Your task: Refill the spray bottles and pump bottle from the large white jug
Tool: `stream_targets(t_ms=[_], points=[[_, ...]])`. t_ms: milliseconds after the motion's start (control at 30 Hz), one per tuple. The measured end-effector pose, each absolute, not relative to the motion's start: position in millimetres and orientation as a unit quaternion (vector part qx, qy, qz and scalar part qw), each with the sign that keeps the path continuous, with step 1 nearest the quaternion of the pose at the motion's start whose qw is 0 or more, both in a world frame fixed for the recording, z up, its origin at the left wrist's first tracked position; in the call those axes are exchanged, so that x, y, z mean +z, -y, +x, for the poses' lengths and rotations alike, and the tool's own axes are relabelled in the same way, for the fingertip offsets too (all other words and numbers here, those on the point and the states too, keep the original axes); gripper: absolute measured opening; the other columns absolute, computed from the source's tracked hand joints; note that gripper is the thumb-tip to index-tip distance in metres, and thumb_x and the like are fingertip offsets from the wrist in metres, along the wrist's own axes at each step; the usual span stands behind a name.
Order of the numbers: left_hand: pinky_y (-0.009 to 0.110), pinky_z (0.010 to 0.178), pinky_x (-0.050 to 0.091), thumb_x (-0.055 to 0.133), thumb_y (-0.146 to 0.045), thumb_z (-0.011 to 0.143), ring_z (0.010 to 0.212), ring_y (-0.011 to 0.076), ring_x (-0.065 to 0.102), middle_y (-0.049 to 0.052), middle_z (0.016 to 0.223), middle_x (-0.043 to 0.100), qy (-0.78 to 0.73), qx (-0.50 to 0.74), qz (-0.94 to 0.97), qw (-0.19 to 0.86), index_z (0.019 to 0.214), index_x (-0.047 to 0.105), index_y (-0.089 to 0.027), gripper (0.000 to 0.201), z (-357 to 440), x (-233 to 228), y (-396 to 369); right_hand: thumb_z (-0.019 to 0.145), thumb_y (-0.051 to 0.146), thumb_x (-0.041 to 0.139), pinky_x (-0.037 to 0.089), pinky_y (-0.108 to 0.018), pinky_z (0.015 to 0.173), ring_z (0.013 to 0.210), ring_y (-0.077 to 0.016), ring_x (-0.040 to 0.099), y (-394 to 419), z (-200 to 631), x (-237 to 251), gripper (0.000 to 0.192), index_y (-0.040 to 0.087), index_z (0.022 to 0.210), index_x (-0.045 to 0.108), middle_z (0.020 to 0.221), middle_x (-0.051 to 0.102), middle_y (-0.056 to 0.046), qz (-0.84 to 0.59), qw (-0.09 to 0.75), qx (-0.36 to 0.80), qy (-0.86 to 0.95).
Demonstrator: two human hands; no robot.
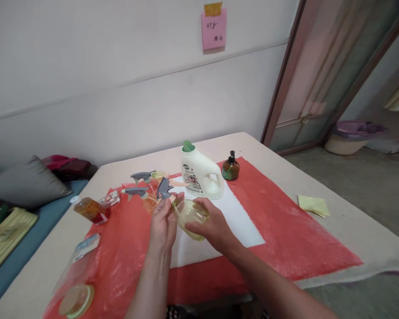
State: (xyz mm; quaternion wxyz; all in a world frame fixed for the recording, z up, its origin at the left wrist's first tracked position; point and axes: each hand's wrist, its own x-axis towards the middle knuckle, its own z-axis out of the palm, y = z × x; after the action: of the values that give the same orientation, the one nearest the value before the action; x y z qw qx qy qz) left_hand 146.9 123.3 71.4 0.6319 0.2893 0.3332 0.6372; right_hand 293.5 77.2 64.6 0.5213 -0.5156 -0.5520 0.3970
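A clear yellowish spray bottle is tilted between my hands above the white sheet. My right hand wraps round its rounded body, thumb in front. At the neck, the fingers of my left hand are closed just below a grey trigger head. My fingers partly cover the joint between head and neck. Behind my left hand lie two more spray bottles with grey trigger heads, one holding orange liquid. A white jug with a green cap stands upright just beyond my hands.
Red plastic sheeting covers much of the table. A dark pump bottle stands at the back right. Yellow paper notes lie near the right edge. On the left are a bottle of amber liquid and a round lidded jar.
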Motion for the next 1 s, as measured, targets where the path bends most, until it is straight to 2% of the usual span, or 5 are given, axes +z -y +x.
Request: stream_targets(t_ms=[233, 533, 633, 867, 1000], points=[[0.037, 0.095, 0.054, 0.087, -0.041, 0.077, 0.101, 0.0224, 0.074, 0.009, 0.107, 0.079, -0.340, 0.665, 0.230, 0.624, 0.095, 0.076, -0.020, 0.030, 157, 71, -117, 0.077, 0.030, 0.074, 0.060, -0.051, 0.091, 0.110, -0.0334, 0.066, -79, 280, 45, 0.064, 0.022, 0.134, 0.048, 0.119, 0.067, -0.015, -0.488, 0.553, -0.052, 0.674], [0.034, 0.100, 0.053, 0.073, -0.038, 0.091, 0.111, 0.0202, 0.071, 0.009, 0.118, 0.076, -0.349, 0.680, 0.166, 0.624, 0.109, 0.072, -0.021, 0.024, 169, 76, -107, 0.084, 0.032, 0.073, 0.059, -0.052, 0.095, 0.113, -0.0345, 0.064, -79, 278, 38, 0.065, 0.021, 0.142, 0.044, 0.122, 0.065, -0.018, -0.485, 0.504, -0.178, 0.692], [0.036, 0.100, 0.052, 0.078, -0.037, 0.087, 0.106, 0.0217, 0.073, 0.009, 0.111, 0.078, -0.344, 0.668, 0.179, 0.636, 0.105, 0.072, -0.020, 0.026, 165, 76, -108, 0.078, 0.034, 0.076, 0.058, -0.051, 0.094, 0.113, -0.0338, 0.064, -77, 277, 39, 0.063, 0.023, 0.134, 0.050, 0.123, 0.067, -0.015, -0.511, 0.534, -0.060, 0.670], [0.043, 0.102, 0.051, 0.087, -0.044, 0.076, 0.108, 0.0273, 0.073, 0.010, 0.106, 0.079, -0.284, 0.623, 0.235, 0.690, 0.097, 0.074, -0.020, 0.035, 150, 72, -111, 0.063, 0.036, 0.082, 0.050, -0.035, 0.082, 0.094, -0.0232, 0.064, -75, 291, 70, 0.052, 0.022, 0.109, 0.061, 0.100, 0.071, -0.003, -0.445, 0.523, 0.593, 0.420], [0.041, 0.100, 0.053, 0.089, -0.039, 0.075, 0.095, 0.0238, 0.074, 0.008, 0.094, 0.078, -0.270, 0.624, 0.266, 0.683, 0.093, 0.074, -0.018, 0.031, 151, 73, -112, 0.063, 0.045, 0.083, 0.043, -0.029, 0.068, 0.076, -0.0162, 0.058, -79, 292, 65, 0.048, 0.021, 0.096, 0.058, 0.085, 0.064, 0.001, -0.358, 0.520, 0.708, 0.317]])
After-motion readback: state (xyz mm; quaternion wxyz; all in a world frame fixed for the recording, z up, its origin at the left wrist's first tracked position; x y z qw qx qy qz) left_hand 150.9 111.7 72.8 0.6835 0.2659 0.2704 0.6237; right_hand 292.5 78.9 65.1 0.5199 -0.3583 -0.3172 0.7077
